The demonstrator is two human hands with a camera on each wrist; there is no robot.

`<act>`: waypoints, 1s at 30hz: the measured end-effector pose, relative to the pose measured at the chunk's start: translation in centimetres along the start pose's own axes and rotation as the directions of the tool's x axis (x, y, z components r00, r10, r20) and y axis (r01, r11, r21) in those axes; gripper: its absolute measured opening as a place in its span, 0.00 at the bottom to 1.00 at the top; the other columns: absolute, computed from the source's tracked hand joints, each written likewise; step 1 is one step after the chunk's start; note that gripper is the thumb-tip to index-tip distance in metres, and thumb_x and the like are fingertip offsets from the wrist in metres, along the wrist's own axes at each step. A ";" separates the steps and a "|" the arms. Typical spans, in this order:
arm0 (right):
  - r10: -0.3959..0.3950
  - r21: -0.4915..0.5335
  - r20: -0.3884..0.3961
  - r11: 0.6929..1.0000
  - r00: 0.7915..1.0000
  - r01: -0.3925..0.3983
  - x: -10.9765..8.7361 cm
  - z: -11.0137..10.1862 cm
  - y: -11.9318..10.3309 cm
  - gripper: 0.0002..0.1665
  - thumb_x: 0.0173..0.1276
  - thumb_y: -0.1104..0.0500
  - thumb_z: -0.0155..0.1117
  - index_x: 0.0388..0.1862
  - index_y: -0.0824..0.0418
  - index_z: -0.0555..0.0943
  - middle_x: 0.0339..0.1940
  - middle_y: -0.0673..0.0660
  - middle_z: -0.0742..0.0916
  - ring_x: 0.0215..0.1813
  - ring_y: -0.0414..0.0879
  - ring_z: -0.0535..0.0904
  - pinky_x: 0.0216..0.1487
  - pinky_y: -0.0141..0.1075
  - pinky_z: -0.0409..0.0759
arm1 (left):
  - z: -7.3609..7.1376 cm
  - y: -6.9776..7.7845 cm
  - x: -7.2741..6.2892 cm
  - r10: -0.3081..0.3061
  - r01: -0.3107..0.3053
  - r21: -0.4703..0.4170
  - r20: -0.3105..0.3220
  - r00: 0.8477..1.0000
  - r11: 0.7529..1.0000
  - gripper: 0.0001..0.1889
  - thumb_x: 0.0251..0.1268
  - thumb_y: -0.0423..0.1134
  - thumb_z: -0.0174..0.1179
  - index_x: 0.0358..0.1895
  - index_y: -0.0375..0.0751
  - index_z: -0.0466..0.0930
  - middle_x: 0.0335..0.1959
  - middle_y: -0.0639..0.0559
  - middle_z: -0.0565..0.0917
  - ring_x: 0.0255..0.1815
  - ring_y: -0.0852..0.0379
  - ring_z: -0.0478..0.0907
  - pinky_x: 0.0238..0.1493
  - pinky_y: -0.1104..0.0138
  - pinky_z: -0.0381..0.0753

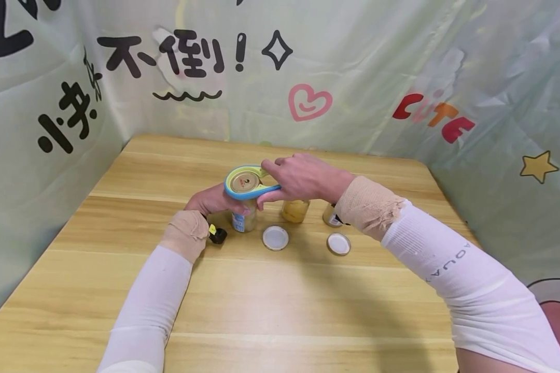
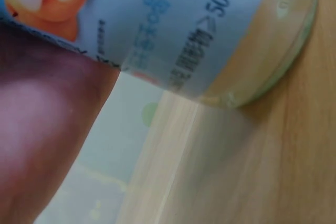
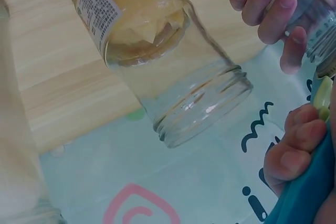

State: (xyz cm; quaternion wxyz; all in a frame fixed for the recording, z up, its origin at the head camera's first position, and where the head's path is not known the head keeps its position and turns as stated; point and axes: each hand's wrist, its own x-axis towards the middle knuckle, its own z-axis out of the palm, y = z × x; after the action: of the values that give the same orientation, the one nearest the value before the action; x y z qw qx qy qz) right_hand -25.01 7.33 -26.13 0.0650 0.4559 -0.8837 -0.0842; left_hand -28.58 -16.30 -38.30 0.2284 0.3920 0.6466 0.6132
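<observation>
My left hand (image 1: 217,201) grips a glass jar (image 1: 245,224) by its side. The jar stands upright on the table, and its blue label with a fruit picture fills much of the left wrist view. A gold lid (image 1: 245,182) caps this jar. Around the lid sits the loop of a blue and green jar opener (image 1: 240,196). My right hand (image 1: 303,178) holds the opener's two handles, fingers curled round them in the right wrist view.
Right of the held jar stands a lidless glass jar (image 3: 136,40) with yellowish contents. Another jar (image 1: 331,216) is partly hidden by my right wrist. Two loose lids, a left one (image 1: 275,238) and a right one (image 1: 338,244), lie white side up on the wooden table (image 1: 261,300).
</observation>
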 end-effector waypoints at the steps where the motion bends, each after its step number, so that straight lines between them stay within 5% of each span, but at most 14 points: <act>1: -0.001 -0.001 0.000 1.000 1.000 0.001 0.0 0.0 0.0 0.38 0.69 0.26 0.60 0.51 0.58 0.72 0.26 0.53 0.80 0.21 0.47 0.73 0.22 0.36 0.67 | 0.0 0.0 0.0 0.002 -0.002 0.000 -0.001 1.000 1.000 0.25 0.53 0.24 0.72 0.52 0.52 0.80 0.42 0.59 0.90 0.51 0.59 0.84 0.70 0.68 0.69; 14: 0.010 0.002 0.004 1.000 1.000 -0.010 -0.1 -0.5 0.0 0.39 0.68 0.25 0.61 0.52 0.58 0.72 0.27 0.53 0.80 0.21 0.47 0.74 0.23 0.39 0.75 | 0.0 -0.2 0.0 -0.043 0.043 -0.010 -0.043 0.998 0.999 0.29 0.52 0.24 0.69 0.56 0.54 0.78 0.45 0.61 0.89 0.55 0.59 0.83 0.73 0.62 0.66; 24: 0.026 -0.014 0.008 1.000 1.000 -0.026 -0.6 -0.9 0.0 0.39 0.69 0.24 0.57 0.52 0.57 0.71 0.26 0.53 0.80 0.21 0.48 0.75 0.23 0.38 0.74 | 0.0 -0.3 0.3 -0.064 0.068 0.035 -0.104 0.992 0.997 0.34 0.52 0.24 0.69 0.65 0.43 0.71 0.47 0.58 0.88 0.54 0.57 0.83 0.75 0.57 0.65; 30: 0.025 -0.026 0.002 0.999 1.000 -0.025 -0.8 -1.1 -0.2 0.39 0.69 0.24 0.57 0.52 0.58 0.71 0.27 0.53 0.81 0.21 0.48 0.76 0.23 0.40 0.77 | 0.2 -0.3 0.2 -0.074 0.079 0.027 -0.145 0.987 0.997 0.44 0.52 0.27 0.71 0.75 0.40 0.62 0.59 0.56 0.80 0.60 0.55 0.77 0.77 0.52 0.63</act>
State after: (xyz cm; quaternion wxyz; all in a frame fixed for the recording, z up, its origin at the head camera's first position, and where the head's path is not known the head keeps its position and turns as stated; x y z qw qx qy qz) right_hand -24.17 7.81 -25.13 0.0710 0.4440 -0.8881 -0.0952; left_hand -28.64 -16.02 -38.59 0.1980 0.3253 0.6860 0.6200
